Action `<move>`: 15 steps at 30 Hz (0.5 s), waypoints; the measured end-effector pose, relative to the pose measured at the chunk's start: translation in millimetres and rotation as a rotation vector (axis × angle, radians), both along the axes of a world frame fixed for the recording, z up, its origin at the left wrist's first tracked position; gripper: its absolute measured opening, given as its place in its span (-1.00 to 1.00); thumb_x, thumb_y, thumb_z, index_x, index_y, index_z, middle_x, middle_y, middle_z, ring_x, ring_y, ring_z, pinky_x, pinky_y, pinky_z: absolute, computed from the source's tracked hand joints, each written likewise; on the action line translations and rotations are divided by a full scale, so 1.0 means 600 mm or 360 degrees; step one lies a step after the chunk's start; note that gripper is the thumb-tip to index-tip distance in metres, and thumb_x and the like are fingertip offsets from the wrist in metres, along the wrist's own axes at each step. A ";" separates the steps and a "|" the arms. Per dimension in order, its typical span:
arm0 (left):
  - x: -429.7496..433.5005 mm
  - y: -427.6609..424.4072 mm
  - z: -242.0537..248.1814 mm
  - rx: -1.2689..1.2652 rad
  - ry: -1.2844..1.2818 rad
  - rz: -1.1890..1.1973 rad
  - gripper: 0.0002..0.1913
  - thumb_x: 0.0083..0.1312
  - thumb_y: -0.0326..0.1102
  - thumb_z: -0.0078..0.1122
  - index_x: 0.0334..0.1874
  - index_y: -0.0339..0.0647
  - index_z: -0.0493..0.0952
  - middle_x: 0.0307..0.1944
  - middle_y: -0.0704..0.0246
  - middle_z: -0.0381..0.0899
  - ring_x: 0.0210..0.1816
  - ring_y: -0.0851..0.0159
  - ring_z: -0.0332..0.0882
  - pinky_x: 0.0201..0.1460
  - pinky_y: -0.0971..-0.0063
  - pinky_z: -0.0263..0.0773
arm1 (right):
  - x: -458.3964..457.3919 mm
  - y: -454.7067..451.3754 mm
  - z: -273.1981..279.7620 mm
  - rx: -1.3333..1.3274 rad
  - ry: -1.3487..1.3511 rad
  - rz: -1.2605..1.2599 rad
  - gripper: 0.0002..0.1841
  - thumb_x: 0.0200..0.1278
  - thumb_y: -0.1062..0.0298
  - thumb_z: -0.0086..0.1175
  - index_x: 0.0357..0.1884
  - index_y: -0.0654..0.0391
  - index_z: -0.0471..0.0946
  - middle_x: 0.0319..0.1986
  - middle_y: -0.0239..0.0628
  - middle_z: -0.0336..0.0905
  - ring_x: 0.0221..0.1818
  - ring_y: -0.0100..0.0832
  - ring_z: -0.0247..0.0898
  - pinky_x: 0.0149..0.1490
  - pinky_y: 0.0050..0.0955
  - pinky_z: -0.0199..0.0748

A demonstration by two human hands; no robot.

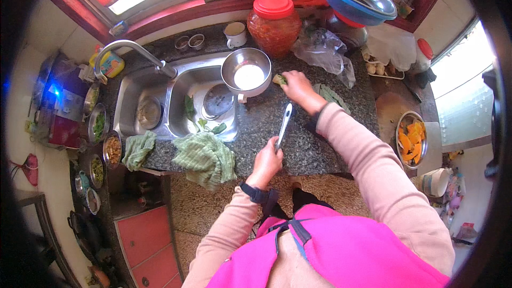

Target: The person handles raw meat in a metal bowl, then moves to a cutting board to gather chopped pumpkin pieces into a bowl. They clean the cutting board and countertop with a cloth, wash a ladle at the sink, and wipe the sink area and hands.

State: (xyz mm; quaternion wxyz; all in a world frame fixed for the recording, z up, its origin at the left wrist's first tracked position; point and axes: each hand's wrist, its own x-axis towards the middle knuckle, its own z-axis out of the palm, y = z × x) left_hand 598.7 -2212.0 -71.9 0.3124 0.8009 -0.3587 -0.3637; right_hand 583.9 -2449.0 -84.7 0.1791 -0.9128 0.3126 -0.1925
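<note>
Over the front edge of the granite counter [256, 128], my left hand [267, 164] grips a utensil with a pale, rounded handle [285, 122] pointing away from me. Its other end is hidden by my fingers. My right hand [299, 88] reaches across the counter, its fingers closed on a small yellow-green piece [280, 80], too covered to identify. Left of that hand stands a metal bowl with a handle [227, 73], overlapping the sink's rim. A green cloth [331, 97] lies beside my right wrist.
The double sink [170, 108] holds green leaves [189, 106]; a towel [208, 156] hangs over its front. Behind are a red-lidded jar [273, 28] and a plastic bag [326, 52]. Orange chunks fill a bowl [411, 140] at right. Several food dishes [113, 150] line the left counter.
</note>
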 end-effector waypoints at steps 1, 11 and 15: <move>-0.005 0.005 0.008 0.0073 -0.0022 0.0003 -0.61 0.15 -0.30 -0.05 0.07 -0.10 0.30 -0.48 0.10 0.55 -0.37 0.01 0.54 -0.25 0.18 0.39 | 0.024 0.003 -0.016 -0.0012 -0.0026 0.0005 -0.69 -0.06 0.32 0.08 -0.19 0.12 0.48 -0.22 -0.13 0.43 -0.12 -0.09 0.31 -0.03 -0.19 0.33; -0.025 0.044 0.009 0.0143 0.0235 0.0050 -0.62 0.18 -0.32 -0.04 0.08 -0.12 0.30 -0.59 0.26 0.53 -0.60 0.23 0.54 -0.42 0.34 0.42 | -0.079 0.052 -0.051 -0.0263 0.0083 0.0487 -0.91 0.05 0.45 -0.14 -0.45 0.17 0.42 -0.39 -0.19 0.38 -0.26 -0.16 0.34 -0.24 -0.25 0.41; -0.016 0.047 -0.018 0.0177 -0.0083 -0.0055 -0.61 0.17 -0.30 -0.02 0.08 -0.11 0.29 -0.54 0.22 0.54 -0.57 0.24 0.55 -0.42 0.35 0.42 | -0.270 0.146 -0.040 -0.0224 -0.0071 0.0361 -0.71 -0.01 0.46 -0.09 -0.17 0.17 0.44 -0.35 -0.24 0.39 -0.24 -0.24 0.30 -0.16 -0.36 0.38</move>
